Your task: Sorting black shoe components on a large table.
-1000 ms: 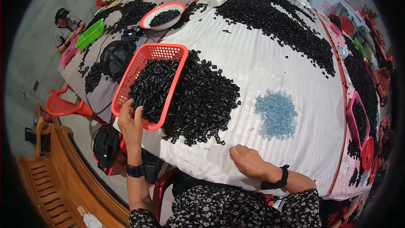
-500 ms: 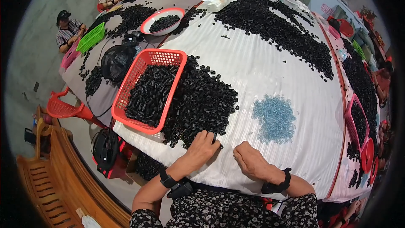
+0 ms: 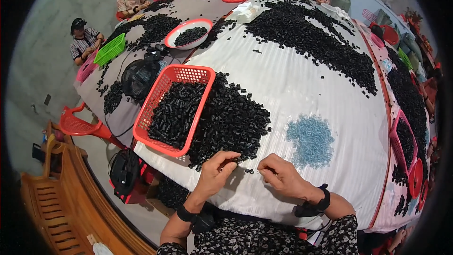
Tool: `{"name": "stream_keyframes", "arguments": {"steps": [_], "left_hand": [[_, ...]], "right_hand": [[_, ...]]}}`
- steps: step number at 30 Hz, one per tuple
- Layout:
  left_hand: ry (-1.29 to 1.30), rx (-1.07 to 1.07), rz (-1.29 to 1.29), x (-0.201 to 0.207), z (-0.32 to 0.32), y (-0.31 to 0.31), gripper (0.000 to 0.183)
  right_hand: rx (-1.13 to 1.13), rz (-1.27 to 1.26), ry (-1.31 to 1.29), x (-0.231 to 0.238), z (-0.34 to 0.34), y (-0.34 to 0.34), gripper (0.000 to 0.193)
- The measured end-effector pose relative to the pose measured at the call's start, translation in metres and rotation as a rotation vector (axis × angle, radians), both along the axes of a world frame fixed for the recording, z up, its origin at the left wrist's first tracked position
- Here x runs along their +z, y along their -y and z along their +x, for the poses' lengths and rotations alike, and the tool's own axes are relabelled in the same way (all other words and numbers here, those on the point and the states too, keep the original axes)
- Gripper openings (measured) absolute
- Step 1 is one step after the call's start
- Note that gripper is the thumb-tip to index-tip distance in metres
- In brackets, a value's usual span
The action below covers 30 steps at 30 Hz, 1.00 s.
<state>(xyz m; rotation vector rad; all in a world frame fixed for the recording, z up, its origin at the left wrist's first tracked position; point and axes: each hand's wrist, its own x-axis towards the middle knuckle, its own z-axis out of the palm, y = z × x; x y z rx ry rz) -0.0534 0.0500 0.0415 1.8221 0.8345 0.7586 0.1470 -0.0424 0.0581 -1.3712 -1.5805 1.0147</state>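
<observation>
With left hand pinched narrow on small black piece at near edge of black pile and right hand curled beside, cannot tell if holding anything, grip lightly, working low over white cloth.

White cloth bright beyond left hand and right hand; soft shadows between them; fisheye bowing far left; corners black.
</observation>
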Motion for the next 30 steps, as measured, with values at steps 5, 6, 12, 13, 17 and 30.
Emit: {"name": "stream_keyframes", "arguments": {"steps": [5,6,12,13,17,30], "left_hand": [[0.285,0.017,-0.415,-0.011,-0.008,0.011,0.019],[0.283,0.016,-0.419,-0.011,-0.009,0.013,0.019],[0.343,-0.001,-0.479,-0.014,-0.010,0.021,0.017],[0.322,0.001,-0.497,-0.013,-0.010,0.023,0.017],[0.280,-0.035,-0.445,-0.015,-0.010,0.027,0.017],[0.328,-0.025,-0.579,-0.030,-0.011,0.033,0.013]], "right_hand": [[0.054,0.086,-0.015,0.009,-0.008,-0.013,0.009],[0.057,0.098,-0.044,0.008,-0.010,-0.014,0.008],[0.021,-0.087,-0.219,0.007,-0.022,-0.021,0.012],[0.018,-0.094,-0.225,0.007,-0.025,-0.022,0.012],[0.017,-0.028,-0.230,0.001,-0.029,-0.025,0.015],[0.084,-0.371,-0.582,-0.008,-0.024,-0.022,0.009]]}}
